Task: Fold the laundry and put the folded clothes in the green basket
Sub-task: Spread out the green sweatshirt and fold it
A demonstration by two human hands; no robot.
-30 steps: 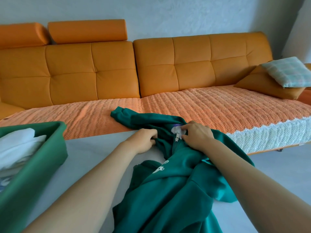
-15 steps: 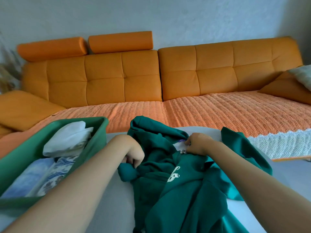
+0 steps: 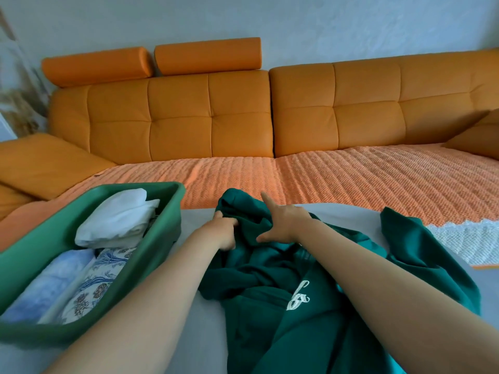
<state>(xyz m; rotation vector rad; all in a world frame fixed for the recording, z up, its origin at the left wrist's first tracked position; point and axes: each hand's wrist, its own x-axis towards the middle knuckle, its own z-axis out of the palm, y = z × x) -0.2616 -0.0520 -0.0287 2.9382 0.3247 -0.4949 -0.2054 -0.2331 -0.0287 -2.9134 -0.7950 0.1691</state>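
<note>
A dark green sweatshirt (image 3: 310,287) with a white emblem lies crumpled on the grey table (image 3: 199,336) in front of me. My left hand (image 3: 225,229) grips a fold of its fabric near the far end. My right hand (image 3: 283,222) rests on the cloth just to the right with fingers spread and straight. The green basket (image 3: 162,255) stands at the left, holding folded clothes: a white piece (image 3: 118,217), a light blue one (image 3: 48,284) and a flower-patterned one (image 3: 97,287).
An orange sofa (image 3: 210,117) with a woven orange cover (image 3: 351,179) runs along behind the table. Orange cushions lie at its far left (image 3: 46,163) and far right (image 3: 478,136).
My right hand has let go of the white tag and spread its fingers flat on the sweatshirt. My left hand moved forward along the fabric. The view has turned left toward the basket.
</note>
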